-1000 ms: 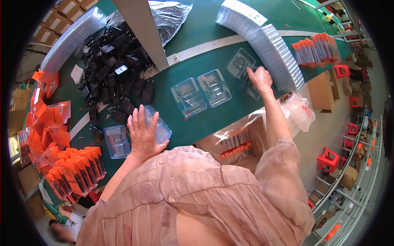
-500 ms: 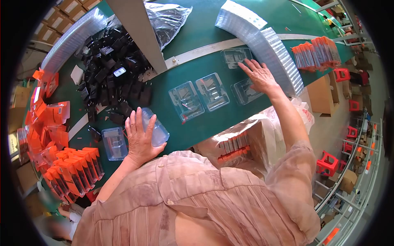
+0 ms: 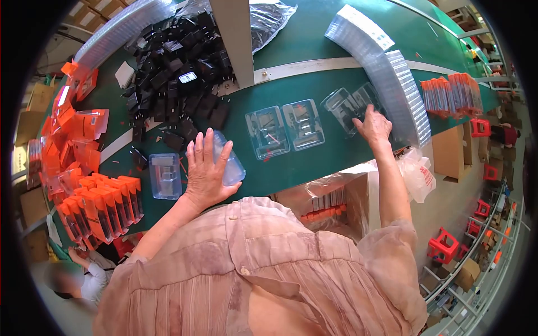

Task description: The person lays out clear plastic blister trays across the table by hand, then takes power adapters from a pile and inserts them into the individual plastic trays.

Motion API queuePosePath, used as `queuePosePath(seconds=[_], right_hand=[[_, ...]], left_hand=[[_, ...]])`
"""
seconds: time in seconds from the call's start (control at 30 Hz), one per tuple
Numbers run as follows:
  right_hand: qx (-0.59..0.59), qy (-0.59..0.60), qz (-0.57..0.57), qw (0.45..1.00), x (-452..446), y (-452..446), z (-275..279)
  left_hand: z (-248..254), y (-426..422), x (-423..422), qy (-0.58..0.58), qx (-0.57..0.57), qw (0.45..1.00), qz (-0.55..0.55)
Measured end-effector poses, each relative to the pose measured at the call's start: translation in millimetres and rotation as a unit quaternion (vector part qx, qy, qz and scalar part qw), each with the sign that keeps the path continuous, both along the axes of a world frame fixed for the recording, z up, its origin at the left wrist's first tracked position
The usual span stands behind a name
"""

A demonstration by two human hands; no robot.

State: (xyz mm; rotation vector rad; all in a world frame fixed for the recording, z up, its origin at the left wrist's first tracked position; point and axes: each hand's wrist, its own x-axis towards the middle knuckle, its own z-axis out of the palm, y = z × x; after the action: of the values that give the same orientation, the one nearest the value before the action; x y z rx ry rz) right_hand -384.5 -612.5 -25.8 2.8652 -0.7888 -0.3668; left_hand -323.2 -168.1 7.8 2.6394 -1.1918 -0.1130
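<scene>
My left hand (image 3: 206, 171) lies with its fingers spread, touching the left edge of a clear plastic tray (image 3: 231, 162). Beside it rests another clear tray (image 3: 166, 176). Two clear blister trays, a left one (image 3: 268, 133) and a right one (image 3: 303, 125), sit side by side at the middle. My right hand (image 3: 374, 124) reaches down with its fingers apart at two more clear trays, one (image 3: 341, 110) left of the fingers and one (image 3: 367, 99) just beyond them. Whether the fingertips touch these trays is hard to tell.
A black adapter pile (image 3: 179, 78) lies behind a metal post (image 3: 235, 39). Nested clear trays (image 3: 400, 92) curve on the right, near orange-topped packs (image 3: 451, 95). More orange packs (image 3: 103, 210) stand at the left. An open box (image 3: 336, 207) is below the table edge; a person (image 3: 92, 280) is at lower left.
The two trays by my right hand have moved together and now sit at a slant. The whole view has shifted, while my left hand stays by the same tray.
</scene>
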Motion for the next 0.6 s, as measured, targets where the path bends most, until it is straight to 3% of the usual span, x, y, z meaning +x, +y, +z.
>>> queuePosePath(seconds=[0.17,0.3,0.33,0.4,0.47,0.6], right_hand=[[0.008,-0.008,-0.1,0.995,-2.6,6.8,-5.2],[-0.137,-0.111,-0.089,0.98,0.9,50.7,9.3],[-0.138,-0.168,-0.038,0.975,4.6,79.8,20.2],[0.039,-0.261,0.173,0.949,8.2,147.7,39.6],[0.144,-0.206,0.361,0.898,1.8,201.2,22.2],[0.12,-0.177,0.416,0.884,5.6,203.4,-28.9]], left_hand=[[-2.3,1.2,-1.7,-0.008,-0.003,1.0,0.002],[-5.2,1.2,-4.1,-0.013,-0.012,1.0,0.005],[-5.2,2.0,-3.5,-0.015,-0.016,1.0,0.006],[-1.7,5.9,-0.8,-0.001,-0.013,1.0,-0.012],[5.5,7.0,0.5,0.014,0.003,1.0,-0.028],[19.7,16.6,2.9,0.027,0.052,0.998,-0.004]])
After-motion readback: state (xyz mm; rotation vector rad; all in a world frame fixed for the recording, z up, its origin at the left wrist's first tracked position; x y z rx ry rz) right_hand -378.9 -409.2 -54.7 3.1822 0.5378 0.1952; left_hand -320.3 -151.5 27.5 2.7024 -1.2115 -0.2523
